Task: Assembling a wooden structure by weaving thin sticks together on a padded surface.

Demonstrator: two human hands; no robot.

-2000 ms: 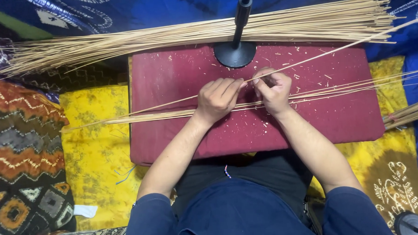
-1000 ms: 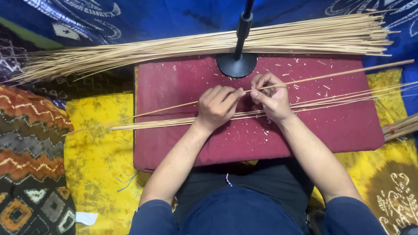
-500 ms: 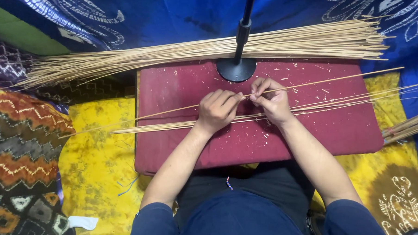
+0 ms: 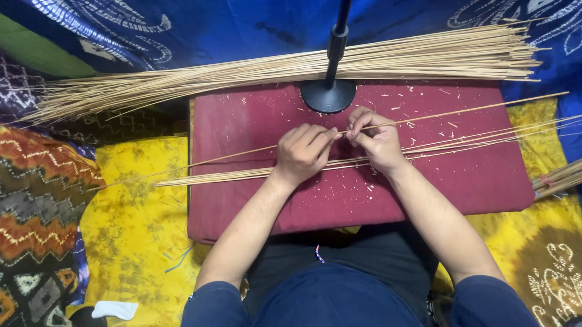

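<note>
Thin stick (image 4: 431, 118) pinched between left hand (image 4: 301, 153) and right hand (image 4: 378, 140), both clamped mid-length; long unsupported ends likely snapped if bent sharply.

The black stand pole (image 4: 338, 36) is running out past the top edge. The thin stick (image 4: 457, 112) is disappearing between the fingers (image 4: 357, 126) where both hands are meeting. The bundle at the right (image 4: 565, 173) is being cut off by the right edge. The dark round object (image 4: 87, 322) at the near left is staying too unclear to identify.
</note>
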